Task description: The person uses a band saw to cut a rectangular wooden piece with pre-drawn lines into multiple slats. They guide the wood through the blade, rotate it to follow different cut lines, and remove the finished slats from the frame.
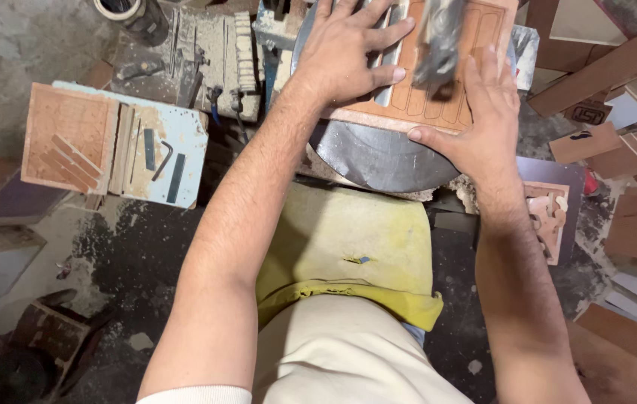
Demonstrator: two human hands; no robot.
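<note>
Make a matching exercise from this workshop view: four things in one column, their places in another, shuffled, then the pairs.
Things:
1. left hand
2. right hand
3. yellow cloth
4. hex key

Places:
A. on the pale blue board at left
B. over the person's lap
C. flat on the grooved panel's left part
D. at the panel's right edge

Pairs: 1-C, 2-D, 3-B, 4-A

The flat reddish-brown wooden board [438,90] with routed grooves looks matt and dusty; the round grey metal table [378,161] beneath shows a dull smooth sheen; the yellow cloth [348,247] looks soft and worn.
</note>
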